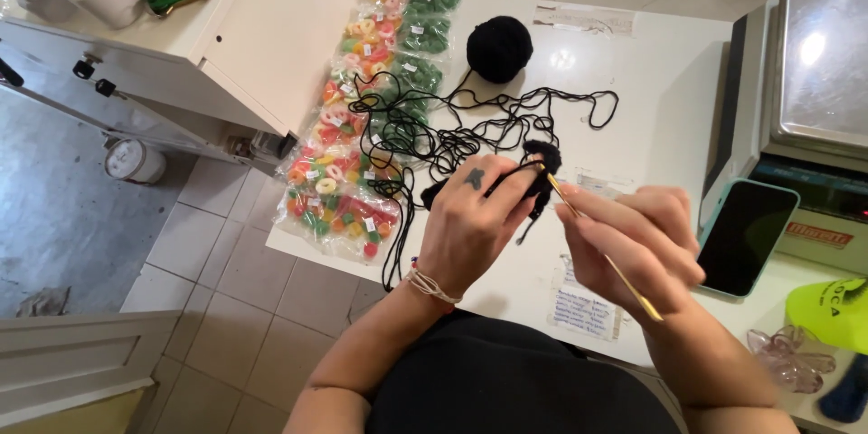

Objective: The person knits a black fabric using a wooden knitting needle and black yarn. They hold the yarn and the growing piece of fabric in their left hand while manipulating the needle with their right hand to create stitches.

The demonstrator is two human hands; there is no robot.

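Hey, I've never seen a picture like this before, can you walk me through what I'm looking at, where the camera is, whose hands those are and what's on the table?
The one picture comes from a camera worn on a person's head, looking down, so both hands are that person's own. The left hand pinches a small piece of black crochet work. The right hand holds a gold crochet hook whose tip reaches into that piece. Loose black yarn trails across the white table to a black yarn ball. Along the table's left edge lie clear bags of colourful ring sweets. On the right stand a weighing scale and a phone in a pale green case, screen dark. A pink hair clip lies near the bottom right corner.
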